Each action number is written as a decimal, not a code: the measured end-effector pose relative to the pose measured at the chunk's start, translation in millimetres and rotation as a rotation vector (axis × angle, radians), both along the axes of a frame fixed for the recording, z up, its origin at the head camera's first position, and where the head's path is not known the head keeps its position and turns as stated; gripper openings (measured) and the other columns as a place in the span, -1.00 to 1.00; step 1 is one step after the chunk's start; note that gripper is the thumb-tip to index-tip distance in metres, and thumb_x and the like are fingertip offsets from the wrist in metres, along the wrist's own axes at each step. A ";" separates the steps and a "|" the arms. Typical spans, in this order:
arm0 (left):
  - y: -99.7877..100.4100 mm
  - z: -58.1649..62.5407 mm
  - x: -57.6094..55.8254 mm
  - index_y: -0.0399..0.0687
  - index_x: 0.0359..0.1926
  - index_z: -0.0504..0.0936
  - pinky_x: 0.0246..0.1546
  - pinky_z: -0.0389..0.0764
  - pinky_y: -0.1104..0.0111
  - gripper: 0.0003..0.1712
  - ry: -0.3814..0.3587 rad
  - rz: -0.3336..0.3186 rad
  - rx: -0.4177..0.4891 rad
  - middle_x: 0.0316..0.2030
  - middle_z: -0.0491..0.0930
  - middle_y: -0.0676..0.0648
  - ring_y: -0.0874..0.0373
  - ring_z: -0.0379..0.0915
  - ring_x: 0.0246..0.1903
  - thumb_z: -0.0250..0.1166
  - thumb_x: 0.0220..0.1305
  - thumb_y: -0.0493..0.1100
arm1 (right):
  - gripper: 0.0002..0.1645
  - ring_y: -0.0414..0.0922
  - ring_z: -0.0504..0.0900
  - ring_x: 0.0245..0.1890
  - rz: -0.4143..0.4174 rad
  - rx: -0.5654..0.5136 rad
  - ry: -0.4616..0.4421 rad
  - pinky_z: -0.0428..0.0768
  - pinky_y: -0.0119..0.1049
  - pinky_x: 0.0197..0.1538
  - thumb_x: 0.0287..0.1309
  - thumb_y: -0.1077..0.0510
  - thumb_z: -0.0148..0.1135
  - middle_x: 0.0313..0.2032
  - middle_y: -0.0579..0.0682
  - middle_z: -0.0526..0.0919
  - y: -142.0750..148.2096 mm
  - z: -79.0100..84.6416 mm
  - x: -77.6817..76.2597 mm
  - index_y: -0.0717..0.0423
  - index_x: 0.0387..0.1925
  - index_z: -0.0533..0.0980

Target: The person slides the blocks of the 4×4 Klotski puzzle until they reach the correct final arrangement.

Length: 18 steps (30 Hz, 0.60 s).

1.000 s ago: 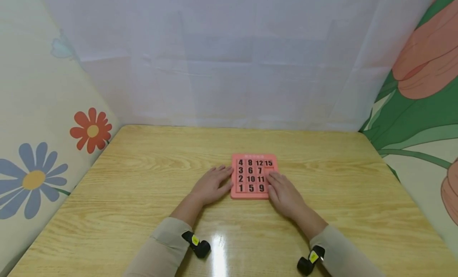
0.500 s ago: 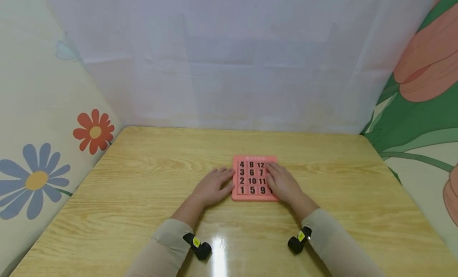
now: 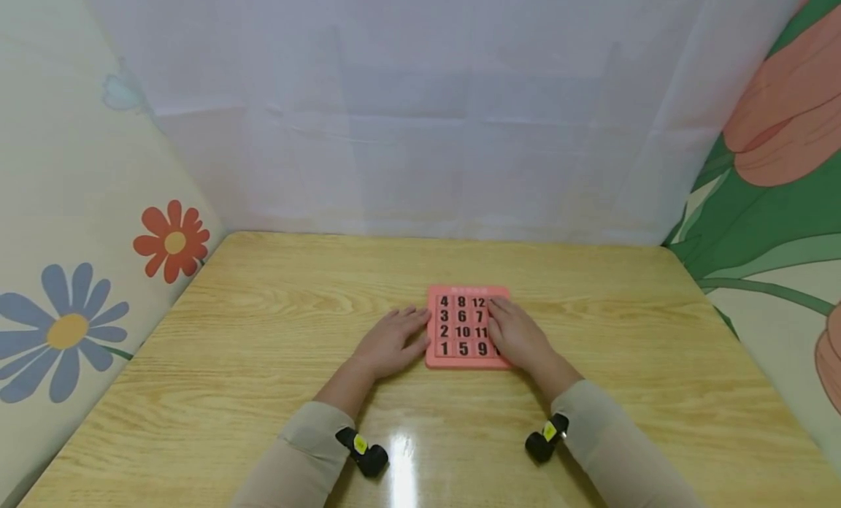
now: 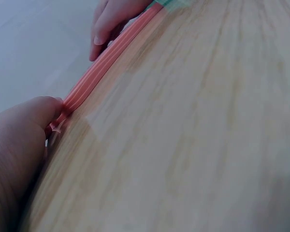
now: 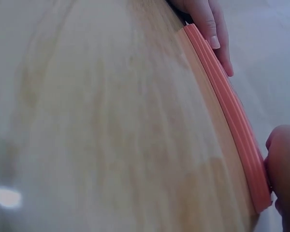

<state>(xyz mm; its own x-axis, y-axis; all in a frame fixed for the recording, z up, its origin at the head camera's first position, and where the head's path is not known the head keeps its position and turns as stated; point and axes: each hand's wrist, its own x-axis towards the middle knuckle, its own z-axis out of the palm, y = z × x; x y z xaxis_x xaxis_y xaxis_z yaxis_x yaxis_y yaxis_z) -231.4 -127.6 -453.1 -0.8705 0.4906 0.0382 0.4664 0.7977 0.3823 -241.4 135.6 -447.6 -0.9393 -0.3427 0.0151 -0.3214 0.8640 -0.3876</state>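
Note:
A pink sliding number puzzle [image 3: 460, 363] lies flat on the table, its tiles printed with black numbers. At its left edge rests my left hand [image 3: 390, 344], fingers extended and thumb against the frame; the left wrist view shows that thumb [image 4: 41, 108] at the pink edge. My right hand [image 3: 521, 338] lies over the right side, fingertips on the right-hand column, which it mostly hides. Part of a digit shows below it at the bottom right corner. In the right wrist view, the right hand [image 5: 286, 164] is close against the puzzle's side [image 5: 229, 111].
The wood-grain table [image 3: 276, 296] extends around the puzzle, with a glare spot near the front. A white sheet [image 3: 420, 128] hangs behind it. Flower-patterned panels [image 3: 66, 201] stand at both sides. Black cameras [image 3: 364, 453] sit on both wrists.
My right hand has moved away from me along the right column and now covers the 15 tile and the gap seen earlier below it. The left hand stays at the left edge.

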 end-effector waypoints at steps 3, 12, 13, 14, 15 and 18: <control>0.0 0.0 -0.1 -0.09 0.46 0.23 0.55 -0.02 0.06 -0.32 0.003 -0.002 0.002 0.44 0.27 -0.08 -0.06 0.07 0.49 0.01 0.46 0.13 | -0.37 0.11 0.14 0.50 0.005 0.007 -0.001 0.09 -0.03 0.56 0.49 0.03 -0.23 0.47 0.19 0.19 0.0 -0.8 0.8 0.29 0.43 0.20; 0.8 0.1 -0.2 -0.09 0.46 0.24 0.55 -0.01 0.06 -0.32 0.006 -0.006 0.000 0.44 0.28 -0.08 -0.06 0.07 0.49 0.01 0.46 0.13 | -0.38 0.12 0.17 0.49 0.000 0.002 0.026 0.14 -0.01 0.54 0.47 0.03 -0.20 0.45 0.18 0.24 1.2 -3.4 6.7 0.26 0.42 0.23; 0.8 0.1 -0.2 -0.10 0.46 0.24 0.55 -0.01 0.06 -0.32 0.007 -0.007 0.001 0.44 0.28 -0.08 -0.07 0.08 0.48 0.01 0.46 0.13 | -0.38 0.12 0.18 0.48 0.001 -0.001 0.031 0.15 -0.01 0.54 0.47 0.04 -0.19 0.45 0.19 0.25 1.3 -3.5 7.5 0.28 0.41 0.24; 0.8 0.1 -0.2 -0.10 0.46 0.24 0.55 -0.01 0.06 -0.32 0.008 -0.008 0.001 0.44 0.28 -0.09 -0.07 0.08 0.48 0.01 0.46 0.13 | -0.38 0.12 0.19 0.48 0.002 -0.002 0.034 0.16 -0.02 0.54 0.46 0.04 -0.18 0.45 0.20 0.25 1.4 -3.5 8.3 0.28 0.41 0.25; 0.8 0.2 -0.2 -0.11 0.45 0.25 0.55 0.00 0.06 -0.32 0.011 -0.009 0.001 0.43 0.28 -0.09 -0.07 0.08 0.48 0.01 0.46 0.12 | -0.38 0.13 0.20 0.47 0.003 -0.004 0.037 0.17 -0.02 0.54 0.46 0.05 -0.17 0.44 0.20 0.26 1.5 -3.7 9.0 0.29 0.40 0.25; 0.8 0.2 -0.3 -0.11 0.45 0.25 0.55 0.00 0.06 -0.32 0.016 -0.010 0.004 0.43 0.29 -0.09 -0.08 0.09 0.48 0.02 0.46 0.12 | -0.38 0.13 0.21 0.47 0.003 0.004 0.038 0.18 -0.02 0.53 0.46 0.04 -0.17 0.44 0.20 0.26 1.8 -3.8 10.8 0.29 0.40 0.26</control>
<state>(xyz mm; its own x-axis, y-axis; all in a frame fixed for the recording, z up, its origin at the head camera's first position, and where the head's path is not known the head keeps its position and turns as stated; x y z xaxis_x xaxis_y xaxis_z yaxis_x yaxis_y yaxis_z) -231.7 -126.8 -452.9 -0.8647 0.4993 0.0537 0.4805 0.7914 0.3779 -230.6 137.4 -451.4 -0.9369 -0.3461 0.0498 -0.3390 0.8642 -0.3719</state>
